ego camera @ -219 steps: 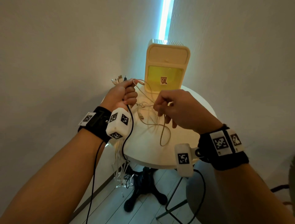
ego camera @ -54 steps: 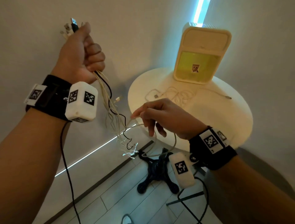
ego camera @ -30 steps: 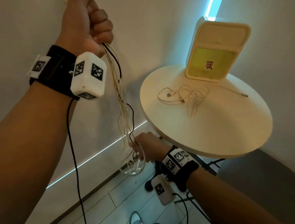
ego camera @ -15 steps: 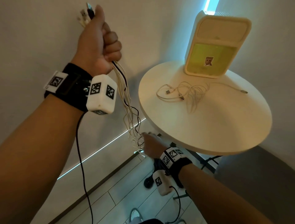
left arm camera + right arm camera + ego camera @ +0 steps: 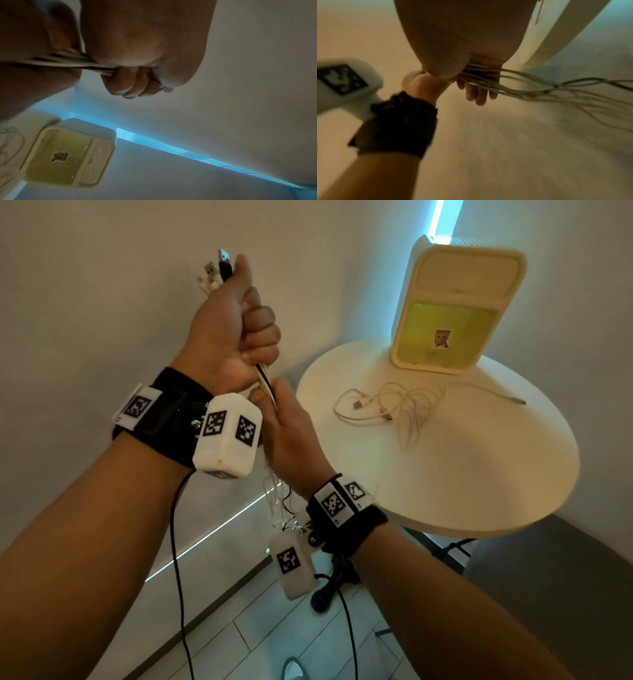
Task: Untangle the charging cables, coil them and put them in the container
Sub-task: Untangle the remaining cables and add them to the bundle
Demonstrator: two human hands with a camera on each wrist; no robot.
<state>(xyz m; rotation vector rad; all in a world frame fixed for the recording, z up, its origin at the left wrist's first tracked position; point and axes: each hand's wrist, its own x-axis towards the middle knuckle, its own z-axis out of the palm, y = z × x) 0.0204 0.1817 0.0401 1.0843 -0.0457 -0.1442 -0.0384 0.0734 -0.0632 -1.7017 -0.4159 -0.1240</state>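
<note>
At 10 o'clock off the table (image 5: 479, 481): cables (image 5: 513, 81) held taut between both fists.

Left hand (image 5: 229, 337) fingers curled tight round the bundle, plugs (image 5: 215, 273) sticking out on top; right hand (image 5: 287, 436) directly below, fingers wrapped round the same strands, forearm angled up. Loose ends dangle below at 6 o'clock. Second tangle (image 5: 394, 409) lies on the table; container (image 5: 455, 302) at 12 o'clock. Risk: sliding the right hand down may cinch knots; a slack left grip drops plugs.

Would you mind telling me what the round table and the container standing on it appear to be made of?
The round table looks like pale matt wood or laminate, with an even, dull top. The container seems to be cream moulded plastic with rounded corners and a translucent yellow-green front panel.
</note>
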